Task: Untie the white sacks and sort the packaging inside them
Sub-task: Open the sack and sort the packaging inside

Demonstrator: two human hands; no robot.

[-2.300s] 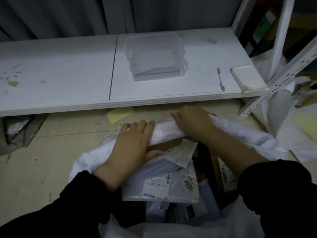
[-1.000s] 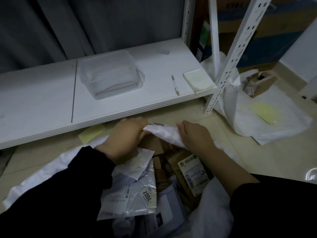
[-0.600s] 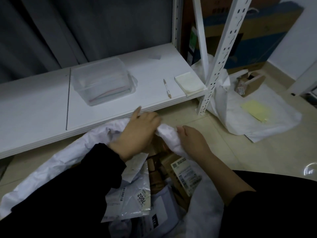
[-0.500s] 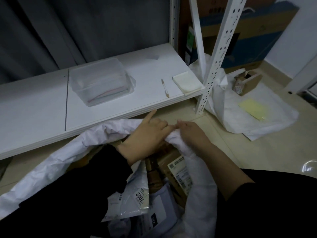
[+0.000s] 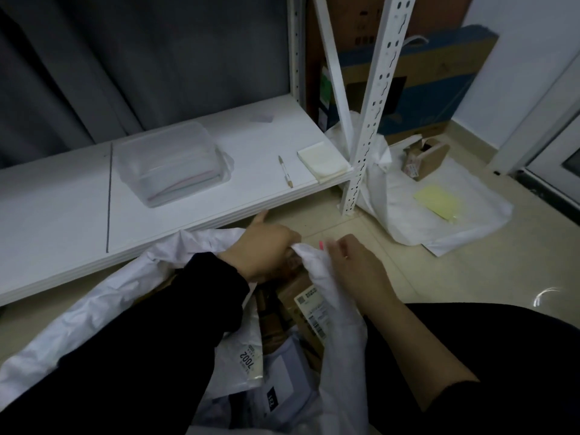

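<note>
An open white sack (image 5: 94,312) lies on the floor in front of me, its rim rolled back. Inside are a brown cardboard box with a shipping label (image 5: 309,304) and pale plastic mailers (image 5: 248,362). My left hand (image 5: 263,249) grips the sack's rim at the far side, fingers curled into the fabric. My right hand (image 5: 354,265) pinches the same rim just to the right. A second white sack (image 5: 408,215) lies beside the shelf post, with a yellow sheet (image 5: 437,200) on it.
A low white shelf (image 5: 62,199) holds a clear plastic container (image 5: 171,163), a pen (image 5: 285,175) and a pale pad (image 5: 323,161). A perforated white post (image 5: 365,127) stands at its corner. A small brown box (image 5: 428,158) and a large blue carton (image 5: 417,83) sit behind.
My hands moved rightward along the sack's rim and came close together, gathering the fabric. The view swung to the right, bringing the second sack and cartons into sight.
</note>
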